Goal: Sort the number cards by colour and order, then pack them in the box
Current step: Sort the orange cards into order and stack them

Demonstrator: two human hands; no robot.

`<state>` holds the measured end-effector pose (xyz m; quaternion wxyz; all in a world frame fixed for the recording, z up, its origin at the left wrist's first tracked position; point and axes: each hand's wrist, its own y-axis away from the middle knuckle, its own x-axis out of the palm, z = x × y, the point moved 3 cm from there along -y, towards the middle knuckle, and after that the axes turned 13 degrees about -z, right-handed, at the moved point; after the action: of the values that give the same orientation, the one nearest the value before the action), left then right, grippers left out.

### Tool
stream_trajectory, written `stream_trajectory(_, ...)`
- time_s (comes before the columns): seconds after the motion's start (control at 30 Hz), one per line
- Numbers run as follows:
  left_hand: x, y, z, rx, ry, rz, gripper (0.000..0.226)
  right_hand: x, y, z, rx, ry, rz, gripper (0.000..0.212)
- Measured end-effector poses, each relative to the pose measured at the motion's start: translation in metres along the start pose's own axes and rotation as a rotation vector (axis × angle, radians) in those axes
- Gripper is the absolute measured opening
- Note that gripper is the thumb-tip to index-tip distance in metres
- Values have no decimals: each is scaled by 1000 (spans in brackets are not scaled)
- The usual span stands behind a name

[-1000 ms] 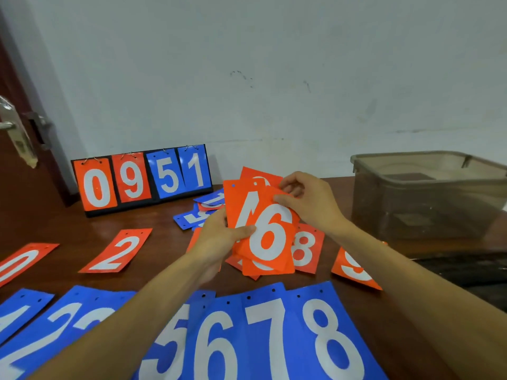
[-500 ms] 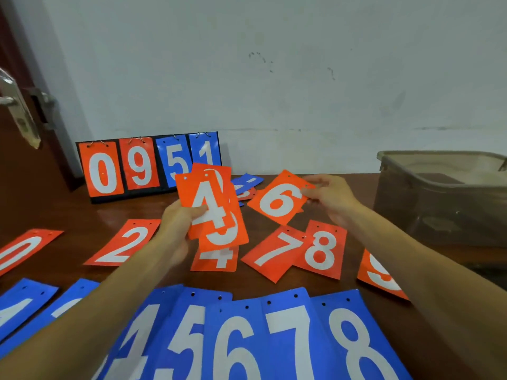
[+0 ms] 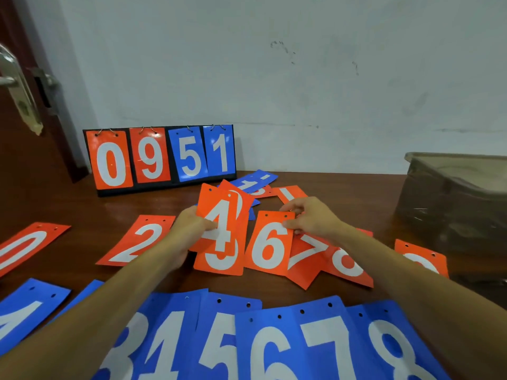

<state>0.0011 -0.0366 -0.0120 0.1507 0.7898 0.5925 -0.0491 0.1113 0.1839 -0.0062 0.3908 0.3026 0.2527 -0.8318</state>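
My left hand (image 3: 189, 229) grips a small fan of orange cards (image 3: 219, 215) with a 4 on top, held above the table. My right hand (image 3: 310, 218) pinches the top edge of the orange 6 card (image 3: 267, 248), which lies in the orange row beside the orange 7 (image 3: 304, 259), orange 8 (image 3: 347, 264) and an orange card at the right (image 3: 419, 259). An orange card (image 3: 218, 263) lies under the fan. The orange 2 (image 3: 138, 241) and orange 0 (image 3: 24, 246) lie to the left. Blue cards (image 3: 274, 344) form a row nearest me. The translucent box (image 3: 455, 198) stands at the right.
A flip scoreboard (image 3: 160, 157) reading 0951 leans against the white wall at the back. Loose blue and orange cards (image 3: 260, 183) lie behind my hands. A dark door with a metal handle (image 3: 16, 86) is at the left. The wooden table (image 3: 82, 204) carries everything.
My right hand drew the orange 6 off the fan, swung it out to the right, then set it down left of the 7. My left hand kept its fan, now with 4 on top.
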Motion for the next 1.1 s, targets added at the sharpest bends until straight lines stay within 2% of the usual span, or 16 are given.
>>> stream_trajectory(0.1, -5, 5, -3, 1, 74, -24, 39, 6, 1, 4, -126, 205, -9, 50)
stream_trajectory(0.17, -4, 10, -7, 30, 119, -6, 39, -7, 4, 3, -150, 233, -73, 52)
stream_trajectory(0.27, 8, 22, -15, 49, 97, 131, 37, -39, 15, -5, -190, 351, -105, 55)
stream_trajectory(0.4, 35, 41, -20, 60, -10, 259, 36, -65, 38, -34, -55, 598, 141, 82)
stream_trajectory(0.47, 47, 49, -21, 42, -63, 285, 43, -68, 48, -46, -8, 618, 213, 88)
stream_trajectory(0.57, 58, 57, -20, -5, -106, 276, 53, -75, 55, -55, -27, 548, 253, 84)
stream_trajectory(0.7, 65, 63, -14, -52, -90, 228, 53, -84, 55, -56, -90, 577, 336, 80)
stream_trajectory(0.83, 68, 64, -11, -109, -42, 158, 51, -75, 55, -44, -213, 542, 86, 55)
stream_trajectory(0.97, 67, 61, -12, -171, -1, 105, 56, -42, 59, -39, -330, 641, 106, 65)
stream_trajectory(1.1, 68, 57, -13, -214, 21, 97, 58, -41, 44, -40, -260, 606, 198, 61)
